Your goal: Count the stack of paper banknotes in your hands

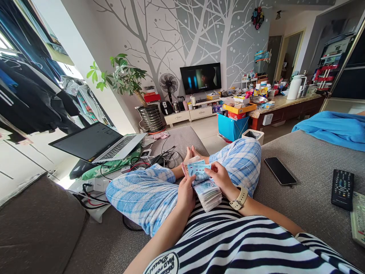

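I sit cross-legged on a grey sofa point(302, 167) in blue plaid trousers. My left hand point(186, 193) is closed round the left side of a thick stack of banknotes point(207, 193) held over my lap. My right hand point(220, 177), with a pale watch on its wrist, pinches the top banknote point(198, 169) and lifts it off the stack. Both hands touch the money.
A black phone point(280, 171) lies on the sofa to my right, with two remote controls point(342, 189) farther right. At my left are an open laptop point(98, 143), cables and a charger point(99, 185). Ahead stand a blue box point(232, 127), a TV point(200, 78) and a plant point(122, 78).
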The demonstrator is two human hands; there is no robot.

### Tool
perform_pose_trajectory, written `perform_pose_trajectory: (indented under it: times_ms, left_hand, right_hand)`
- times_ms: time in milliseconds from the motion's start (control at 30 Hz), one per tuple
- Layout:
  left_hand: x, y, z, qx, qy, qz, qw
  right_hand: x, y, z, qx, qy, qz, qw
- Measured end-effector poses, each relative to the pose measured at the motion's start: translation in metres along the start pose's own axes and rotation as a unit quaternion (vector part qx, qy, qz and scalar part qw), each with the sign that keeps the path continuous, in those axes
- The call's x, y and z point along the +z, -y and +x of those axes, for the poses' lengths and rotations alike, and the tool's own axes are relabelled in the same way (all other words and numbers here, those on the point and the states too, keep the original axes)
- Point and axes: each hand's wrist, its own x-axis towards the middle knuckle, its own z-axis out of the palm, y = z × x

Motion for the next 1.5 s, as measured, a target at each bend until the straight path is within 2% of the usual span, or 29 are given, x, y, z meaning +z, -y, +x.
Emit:
perform_pose_trajectory:
  times_ms: [200,400,700,1000,1500]
  left_hand:
    - [0.0007,0.0001,0.002,-0.022,0.008,-0.042,0.999]
    - [-0.0028,0.0064,0.0094,-0.009,0.004,-0.07,0.997]
    - [-0.0011,0.0055,0.008,-0.015,-0.016,-0.066,0.998]
    - [-0.002,0.0045,0.0064,-0.014,0.009,-0.06,0.998]
    - [-0.0047,0.0079,0.0079,-0.009,0.012,-0.06,0.998]
  right_hand:
    - [0.0005,0.0024,0.0,-0.015,0.01,-0.025,1.0]
    - [0.0007,0.0034,-0.001,-0.029,0.021,0.018,0.999]
    - [0.002,-0.002,0.0002,-0.009,0.024,0.061,0.998]
    - [0.001,0.002,-0.0022,-0.006,0.028,0.072,0.997]
    - [0.0008,0.0033,-0.0032,-0.006,0.031,0.071,0.997]
